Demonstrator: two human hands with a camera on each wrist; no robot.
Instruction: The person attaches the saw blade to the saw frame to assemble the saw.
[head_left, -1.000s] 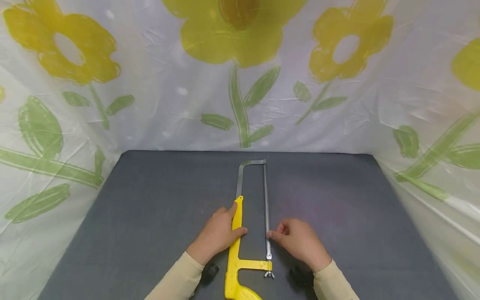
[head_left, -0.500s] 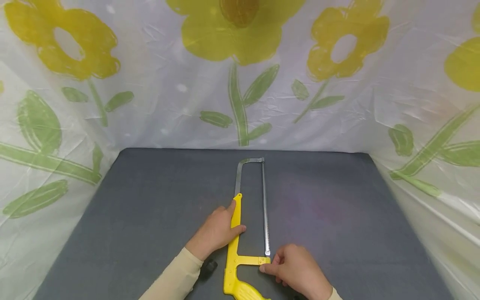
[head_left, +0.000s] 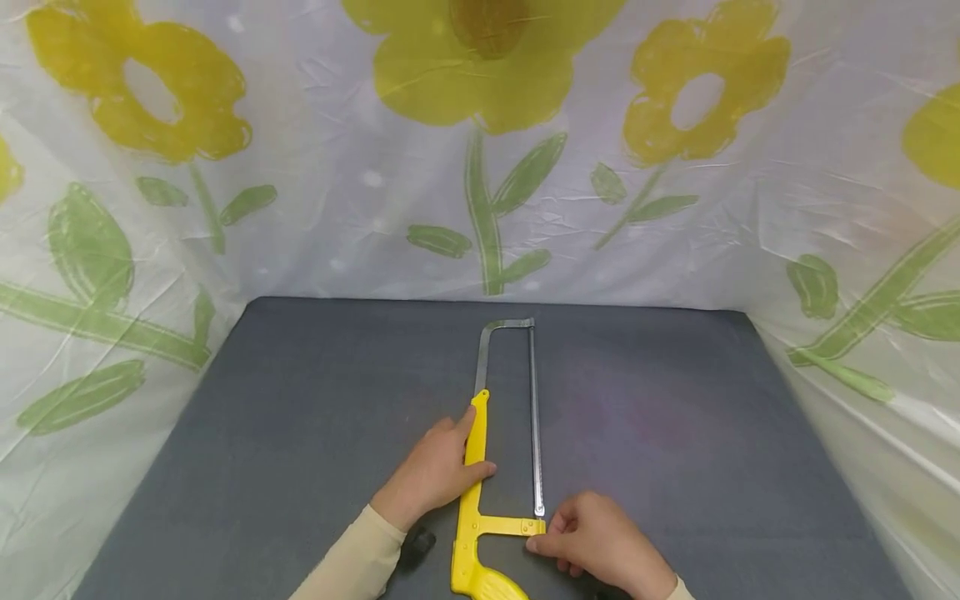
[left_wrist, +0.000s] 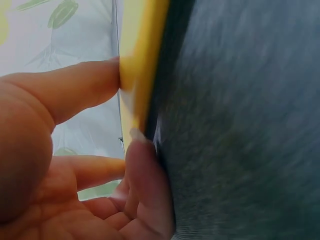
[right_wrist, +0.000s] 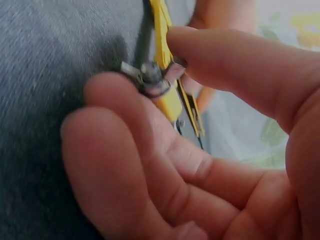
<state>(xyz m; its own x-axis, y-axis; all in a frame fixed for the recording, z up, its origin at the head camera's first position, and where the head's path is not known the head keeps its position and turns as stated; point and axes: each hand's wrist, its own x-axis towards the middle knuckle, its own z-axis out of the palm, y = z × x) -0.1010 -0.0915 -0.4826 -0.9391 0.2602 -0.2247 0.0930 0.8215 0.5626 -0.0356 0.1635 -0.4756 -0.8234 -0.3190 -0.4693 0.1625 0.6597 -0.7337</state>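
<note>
A hacksaw (head_left: 469,508) with a yellow handle and a steel front bow lies lengthwise on the dark surface, handle nearest me. Its blade (head_left: 536,417) runs along the right side. My left hand (head_left: 431,475) grips the yellow frame, thumb across the top; the left wrist view shows the fingertips against the yellow frame (left_wrist: 142,45). At the blade's near end, my right hand (head_left: 600,537) pinches the wing nut (right_wrist: 151,75), thumb on one wing and curled fingers beside it. That nut is hidden behind the fingers in the head view.
The dark grey tabletop (head_left: 330,375) extends around the saw. A white curtain (head_left: 322,167) with yellow flowers hangs behind and on both sides. Beside the left sleeve sits a small black object (head_left: 417,547).
My right hand has moved down from beside the blade to the wing nut at the near end. The left hand keeps its grip, and the saw lies in about the same place.
</note>
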